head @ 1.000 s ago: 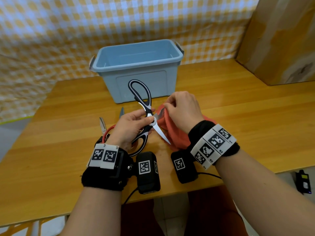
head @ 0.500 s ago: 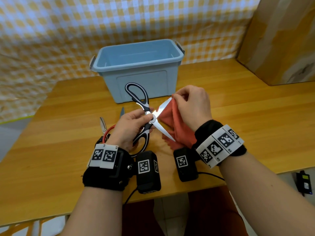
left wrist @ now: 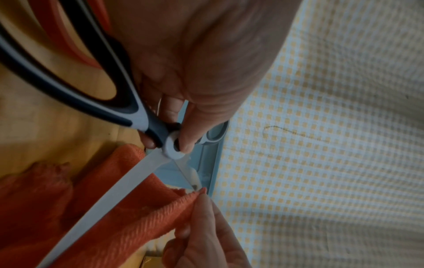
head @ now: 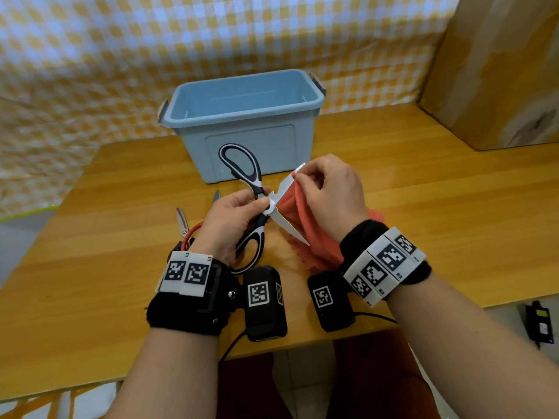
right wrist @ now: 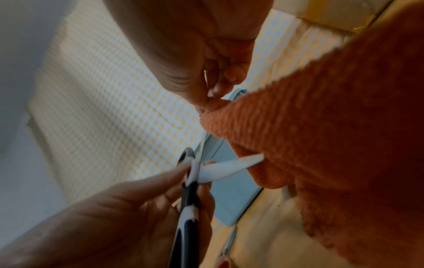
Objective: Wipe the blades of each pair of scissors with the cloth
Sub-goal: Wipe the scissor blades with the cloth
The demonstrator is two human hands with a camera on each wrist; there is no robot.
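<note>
Black-and-white kitchen scissors stand spread wide above the table. My left hand pinches them at the pivot, thumb on the white screw cap. My right hand pinches an orange cloth around the upper blade near its tip. The lower blade points toward me, bare, lying across the cloth. A second pair with red handles lies on the table, mostly hidden behind my left hand.
A light blue plastic bin stands just behind the scissors on the wooden table. A cardboard box sits at the back right. Checked fabric covers the wall behind.
My right hand has slid the cloth up the upper blade from the pivot toward the tip. The scissors have tilted slightly left in my left hand.
</note>
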